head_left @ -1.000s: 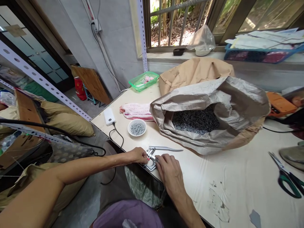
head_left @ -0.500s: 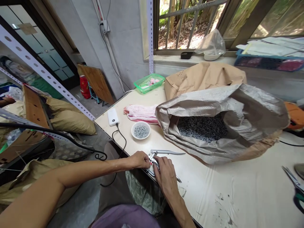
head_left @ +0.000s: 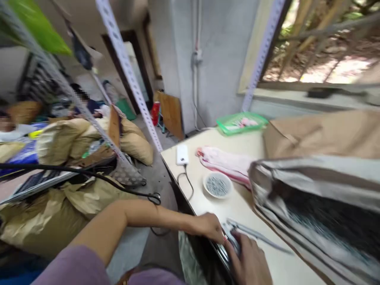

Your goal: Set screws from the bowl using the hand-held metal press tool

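At the table's edge, my left hand (head_left: 209,226) is closed, its fingertips by a small red spot on a silver metal fixture (head_left: 228,230). What it pinches is hidden. My right hand (head_left: 252,259) curls over a silver metal piece (head_left: 236,244) at the same fixture, thumb toward the left hand. A long, thin grey metal arm (head_left: 264,238) reaches away to the right from there. Beyond my hands sits a white bowl (head_left: 230,187) containing many small silver pins (head_left: 216,187). Motion blur softens the fine parts.
A large open sack (head_left: 261,186) of dark metal pieces fills the right side. Behind the bowl are a pink-white cloth (head_left: 221,158), a white power bank (head_left: 182,154) with a cable, and a green basket (head_left: 228,128). Perforated posts (head_left: 130,75) stand left; people sit farther back.
The view has swung left, moving the table and its things rightward in the picture and showing more of the room. Both hands stay at the metal fixture.
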Tool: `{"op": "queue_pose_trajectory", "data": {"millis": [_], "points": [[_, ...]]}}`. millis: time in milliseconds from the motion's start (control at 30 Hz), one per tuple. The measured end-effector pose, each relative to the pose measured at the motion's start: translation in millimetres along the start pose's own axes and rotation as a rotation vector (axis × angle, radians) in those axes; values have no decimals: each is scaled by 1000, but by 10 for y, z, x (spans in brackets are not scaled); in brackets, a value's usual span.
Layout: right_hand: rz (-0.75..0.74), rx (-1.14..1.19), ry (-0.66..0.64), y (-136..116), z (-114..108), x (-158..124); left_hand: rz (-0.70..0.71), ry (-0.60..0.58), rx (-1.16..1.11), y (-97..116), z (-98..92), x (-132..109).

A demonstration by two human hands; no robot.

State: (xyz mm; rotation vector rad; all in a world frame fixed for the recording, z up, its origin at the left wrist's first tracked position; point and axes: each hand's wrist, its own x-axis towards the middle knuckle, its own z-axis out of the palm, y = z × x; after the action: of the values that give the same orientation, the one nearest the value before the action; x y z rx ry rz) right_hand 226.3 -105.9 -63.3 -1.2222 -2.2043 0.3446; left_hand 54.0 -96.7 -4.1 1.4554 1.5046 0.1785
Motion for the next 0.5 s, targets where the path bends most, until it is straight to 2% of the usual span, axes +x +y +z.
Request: {"op": "queue_pose_trajectory", "data": {"millis": [67,167,333,500], "points": [[38,-32,-27,-168,-43,36,-56,47,-23,-34,-59,-110],[123,-84,-74,-315,-87,72,-92,17,-27,-48,-108,-154],[197,-13,-170,-396,-169,46,-65,-63,11,-15,-123,-171],[253,5,-166,-429,-178,47,-55,-114,40,9,-158,-157]]}}
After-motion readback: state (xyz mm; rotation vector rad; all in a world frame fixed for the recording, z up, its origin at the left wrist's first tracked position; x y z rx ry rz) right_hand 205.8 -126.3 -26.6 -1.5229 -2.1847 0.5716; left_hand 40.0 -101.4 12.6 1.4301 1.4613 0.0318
